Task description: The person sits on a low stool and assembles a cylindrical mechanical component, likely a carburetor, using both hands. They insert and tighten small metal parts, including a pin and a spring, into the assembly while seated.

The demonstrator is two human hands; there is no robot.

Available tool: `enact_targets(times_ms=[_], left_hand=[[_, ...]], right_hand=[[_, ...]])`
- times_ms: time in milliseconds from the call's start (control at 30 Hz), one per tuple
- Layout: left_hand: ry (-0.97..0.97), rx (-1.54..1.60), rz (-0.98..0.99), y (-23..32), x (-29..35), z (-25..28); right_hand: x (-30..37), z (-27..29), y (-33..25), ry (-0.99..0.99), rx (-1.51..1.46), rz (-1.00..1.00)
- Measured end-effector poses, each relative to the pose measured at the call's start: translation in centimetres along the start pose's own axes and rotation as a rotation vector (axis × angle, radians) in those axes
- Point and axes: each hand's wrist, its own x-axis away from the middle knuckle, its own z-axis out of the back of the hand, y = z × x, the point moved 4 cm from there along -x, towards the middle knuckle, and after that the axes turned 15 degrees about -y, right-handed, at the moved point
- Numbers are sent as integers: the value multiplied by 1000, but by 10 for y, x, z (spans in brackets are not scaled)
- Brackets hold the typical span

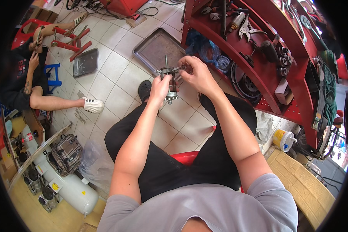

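Leftmost, a seated person (17, 79) in dark clothes and a white clog (93, 105) is seen beside a blue stool (55, 75); below, a white tank (79, 193), a metal casting (67, 151) and a clear plastic bag (98, 164) are set side by side. Farther right, a small grey tray (86, 62) is placed on the tiles. Centrally, a metal screw-clamp tool (171, 94) is held above the floor between the knees, its threaded rod pointed away from the body. Its left side is wrapped by the left hand (160, 88), which is closed around it; its right-hand crossbar is pinched between the thumb and bent fingers of the right hand (197, 73). Beyond, a large metal tray (158, 46) is laid on the floor. Rightward, blue plastic bags (205, 48) are tucked under a red tool rack (301, 73), and a white bucket (284, 139) is stood near a tan panel (301, 181).
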Motion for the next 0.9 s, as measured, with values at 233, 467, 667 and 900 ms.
enact_targets(times_ms=[233,467,667,900], left_hand=[[9,-14,-4,1,2,0],[17,1,9,1,2,-1],[9,16,3,4,3,-3],[11,63,-31,0,0,-1]], right_hand=[[0,4,3,-36,-8,-302],[0,1,3,9,22,-67],[0,2,-1,18,15,-13],[0,2,-5,-23,-2,16]])
